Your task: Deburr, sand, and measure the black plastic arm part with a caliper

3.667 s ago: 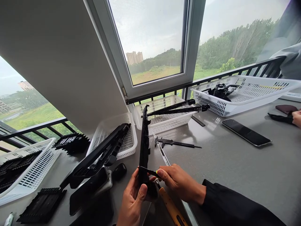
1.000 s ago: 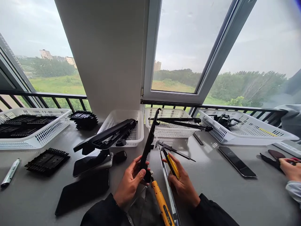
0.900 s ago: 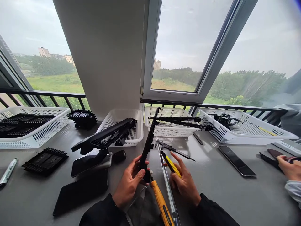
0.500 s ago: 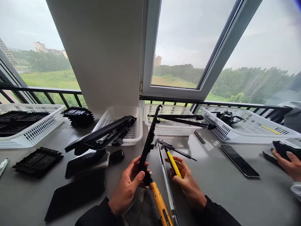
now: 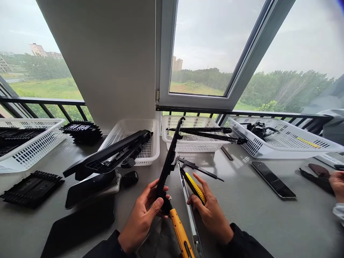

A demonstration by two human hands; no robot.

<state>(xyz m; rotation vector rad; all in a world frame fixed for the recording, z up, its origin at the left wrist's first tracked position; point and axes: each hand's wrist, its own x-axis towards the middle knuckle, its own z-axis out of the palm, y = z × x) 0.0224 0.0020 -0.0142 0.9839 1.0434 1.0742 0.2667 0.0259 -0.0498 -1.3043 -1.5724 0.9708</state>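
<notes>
My left hand (image 5: 143,213) is wrapped round the lower end of a long, narrow black plastic part (image 5: 169,157), which points up and away, tilted to the right. In my right hand (image 5: 211,209) is a yellow and black utility knife (image 5: 195,187), held between thumb and fingers with the index finger raised. Its front end points up and left; I cannot make out whether a blade is out. Just below the black part lies an orange-handled tool (image 5: 181,231), its tip hidden near my left hand. A long metal strip (image 5: 189,211) runs between my hands.
Black calipers (image 5: 200,169) lie beyond the knife. White baskets (image 5: 193,147) with black parts line the window side. A phone (image 5: 272,180) and a co-worker's hand (image 5: 338,184) are at right. At left are a mouse (image 5: 129,178), dark flat devices and a ribbed black part (image 5: 33,188).
My right index finger has lifted and the knife has tilted further left. My left hand keeps its hold on the black part. The co-worker's hand has moved right, away from a dark object.
</notes>
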